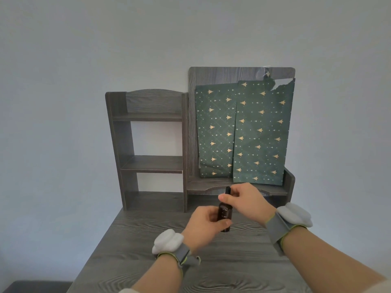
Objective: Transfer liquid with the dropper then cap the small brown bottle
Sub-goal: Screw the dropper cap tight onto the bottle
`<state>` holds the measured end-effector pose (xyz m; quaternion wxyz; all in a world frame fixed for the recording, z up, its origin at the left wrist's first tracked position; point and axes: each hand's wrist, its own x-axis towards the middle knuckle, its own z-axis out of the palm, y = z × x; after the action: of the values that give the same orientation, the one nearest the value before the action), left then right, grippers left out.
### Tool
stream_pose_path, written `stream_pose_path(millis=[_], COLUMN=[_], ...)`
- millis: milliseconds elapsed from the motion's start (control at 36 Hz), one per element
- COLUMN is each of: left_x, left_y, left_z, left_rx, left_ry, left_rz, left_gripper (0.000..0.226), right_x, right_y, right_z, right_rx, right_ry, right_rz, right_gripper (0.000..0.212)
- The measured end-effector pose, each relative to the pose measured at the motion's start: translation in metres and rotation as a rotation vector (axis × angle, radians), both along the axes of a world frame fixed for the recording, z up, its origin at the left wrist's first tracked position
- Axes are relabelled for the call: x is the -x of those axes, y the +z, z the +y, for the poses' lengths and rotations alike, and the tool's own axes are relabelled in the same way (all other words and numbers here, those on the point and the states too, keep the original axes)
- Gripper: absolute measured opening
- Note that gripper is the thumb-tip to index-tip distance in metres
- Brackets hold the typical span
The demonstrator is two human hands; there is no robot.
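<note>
Left hand [206,224] grips bottle [225,216]; right hand [243,199] pinches cap [228,190].

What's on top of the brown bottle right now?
A black dropper top, pinched by the right hand. That hand covers the neck, so whether the top is seated or lifted cannot be seen. The left hand grips the brown bottle.

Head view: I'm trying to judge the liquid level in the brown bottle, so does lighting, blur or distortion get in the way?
Head view: dim, soft, bluish light, no hard shadows; the small brown bottle reads nearly black, so no level shows; the left hand gripping it and the right hand pinching its dropper cap hide parts; wide-angle distortion slants the shelf unit sides.
</note>
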<state>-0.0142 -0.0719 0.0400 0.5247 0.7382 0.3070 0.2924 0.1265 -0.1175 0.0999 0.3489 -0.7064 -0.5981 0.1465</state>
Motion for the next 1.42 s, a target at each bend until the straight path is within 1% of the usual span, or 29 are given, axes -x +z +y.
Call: stream_pose_path(millis=[111,222,306,417,500,583,667,722,778,861,917,972,1056,1111,1167,1250,1417], left_x=[-0.005,-0.008,-0.009,-0.008,-0.008,-0.011,-0.015,-0.019,-0.024,-0.03,-0.032,-0.035,-0.04,-0.045,-0.048,-0.053,-0.057], left_y=[-0.005,-0.004,-0.004,-0.011,-0.019,-0.027,-0.033,-0.038,-0.044,-0.05,-0.051,-0.052,-0.05,-0.05,-0.051,-0.055,-0.06], left_z=[0.002,0.0,-0.002,0.004,0.01,0.013,0.015,0.019,0.025,0.035,0.041,0.05,0.064,0.072,0.079,0.088,0.1], left_rx=[-0.102,-0.221,-0.284,-0.262,-0.22,-0.195,-0.212,-0.226,-0.223,-0.231,-0.24,-0.23,-0.196,-0.181,-0.177,-0.165,-0.19], left_ry=[0.092,0.182,0.262,0.292,0.256,0.273,0.31,0.297,0.286,0.295,0.301,0.313,0.3,0.287,0.293,0.314,0.346], left_rz=[0.031,0.094,0.121,0.142,0.154,0.131,0.117,0.143,0.164,0.184,0.171,0.163,0.139,0.141,0.144,0.148,0.144], left_gripper=[0.012,0.023,0.027,0.035,0.038,0.045,0.041,0.035,0.034,0.032,0.031,0.033,0.033,0.035,0.037,0.038,0.041], right_x=[0.004,0.003,0.003,-0.002,-0.006,-0.008,-0.009,-0.012,-0.017,-0.023,-0.025,-0.028,-0.032,-0.034,-0.037,-0.04,-0.037], right_y=[-0.001,-0.005,-0.009,-0.015,-0.022,-0.028,-0.036,-0.042,-0.049,-0.06,-0.065,-0.07,-0.074,-0.076,-0.08,-0.087,-0.092], right_z=[0.002,0.007,0.01,0.012,0.015,0.019,0.024,0.029,0.035,0.044,0.049,0.054,0.063,0.069,0.075,0.082,0.093], right_rx=[-0.063,-0.078,-0.081,-0.041,-0.002,0.02,0.035,0.041,0.043,0.043,0.041,0.079,0.156,0.163,0.144,0.133,0.121], right_ry=[-0.049,-0.072,-0.055,-0.001,0.022,0.025,0.023,0.02,0.019,0.014,-0.005,-0.043,-0.121,-0.169,-0.195,-0.191,-0.201], right_rz=[-0.05,-0.065,-0.044,0.009,-0.046,-0.102,-0.152,-0.154,-0.133,-0.072,0.017,0.149,0.382,0.547,0.651,0.756,0.871], right_gripper=[0.033,0.023,0.018,0.016,0.019,0.02,0.021,0.021,0.019,0.017,0.025,0.038,0.04,0.039,0.037,0.034,0.032])
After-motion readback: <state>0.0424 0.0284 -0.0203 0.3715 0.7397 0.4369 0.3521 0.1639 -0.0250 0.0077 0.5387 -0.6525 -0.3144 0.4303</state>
